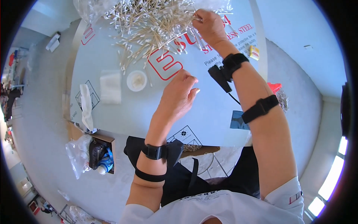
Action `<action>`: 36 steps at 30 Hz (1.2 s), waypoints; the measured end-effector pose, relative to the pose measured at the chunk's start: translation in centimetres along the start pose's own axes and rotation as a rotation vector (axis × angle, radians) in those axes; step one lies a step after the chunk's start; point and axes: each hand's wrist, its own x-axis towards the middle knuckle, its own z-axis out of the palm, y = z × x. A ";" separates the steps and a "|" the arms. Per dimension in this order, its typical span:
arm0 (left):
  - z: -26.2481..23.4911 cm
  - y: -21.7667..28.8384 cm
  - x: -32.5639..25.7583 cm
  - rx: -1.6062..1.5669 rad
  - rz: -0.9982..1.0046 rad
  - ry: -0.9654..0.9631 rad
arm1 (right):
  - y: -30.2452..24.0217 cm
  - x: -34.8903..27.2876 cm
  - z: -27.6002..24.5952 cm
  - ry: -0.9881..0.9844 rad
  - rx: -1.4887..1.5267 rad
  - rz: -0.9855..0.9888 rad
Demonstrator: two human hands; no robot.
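Observation:
A large loose heap of cotton swabs (pixel 149 28) spreads across the far part of the table, their wooden sticks pointing every way. At the heap's right side, my right hand (pixel 212 28) is closed in a pinch on cotton swabs; how many is hidden. My left hand (pixel 178 93) hovers nearer to me over the bare sheet, its fingers curled. Whatever those fingers may hold is hidden. To its left stands a small round white container (pixel 137 80) with pale contents. Beside that lies a clear flat packet (pixel 110 87).
The table has a printed protective sheet (pixel 209 127). Clear plastic bags (pixel 89 9) border the heap. A white strip (pixel 86 108) lies at the left edge, a small yellow box (pixel 254 53) at the right. Below left, an open carton (pixel 112 140) holds a bottle (pixel 105 165).

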 end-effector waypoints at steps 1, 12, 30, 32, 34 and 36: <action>-0.2 -0.1 -0.2 0.001 -0.008 -0.001 | -1.0 0.3 -0.8 0.069 0.083 -0.032; -0.7 -1.3 -0.5 0.041 -0.087 0.034 | -0.4 -14.1 -6.4 -0.034 0.593 0.423; -1.4 -0.1 -1.5 0.290 0.071 -0.164 | -6.7 -21.1 -5.2 0.008 0.322 0.282; -1.1 -0.2 -1.3 0.286 0.057 -0.158 | -6.1 -18.7 -4.9 0.046 0.293 0.269; -0.9 -0.3 -1.1 0.278 0.046 -0.153 | -5.6 -17.1 -4.4 0.085 0.259 0.258; -1.0 -0.4 -0.9 0.252 0.027 -0.158 | -5.4 -16.2 -3.9 0.068 -0.003 0.130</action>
